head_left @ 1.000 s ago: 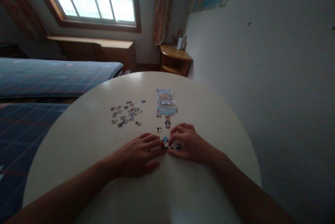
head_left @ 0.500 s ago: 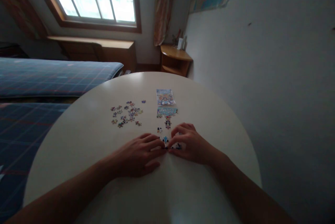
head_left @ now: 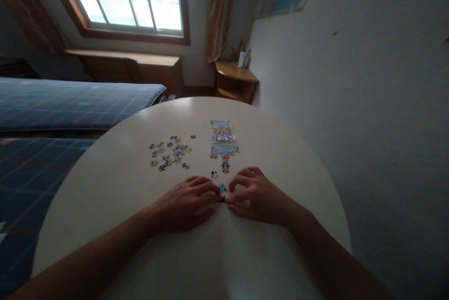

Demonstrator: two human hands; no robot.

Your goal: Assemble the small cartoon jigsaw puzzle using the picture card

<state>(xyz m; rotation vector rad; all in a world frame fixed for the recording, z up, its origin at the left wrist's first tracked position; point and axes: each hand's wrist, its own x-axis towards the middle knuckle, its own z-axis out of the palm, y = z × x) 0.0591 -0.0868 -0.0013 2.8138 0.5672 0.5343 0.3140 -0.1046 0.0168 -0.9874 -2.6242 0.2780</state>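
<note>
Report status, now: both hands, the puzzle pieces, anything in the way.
Left hand, right hand at small blue, white and black jigsaw pieces. Hands partly hide those. Loose multicoloured jigsaw pieces beyond left hand.

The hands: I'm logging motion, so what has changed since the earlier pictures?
The right hand shifted slightly toward the person; a dark piece seen under it no longer shows. The left hand's thumb drew inward. The loose puzzle pieces and packet stayed put.

Both hands (head_left: 187,204) and forearms (head_left: 115,241) are bare, tapering to the wrists, with seemingly slim fingers in this dimness.
</note>
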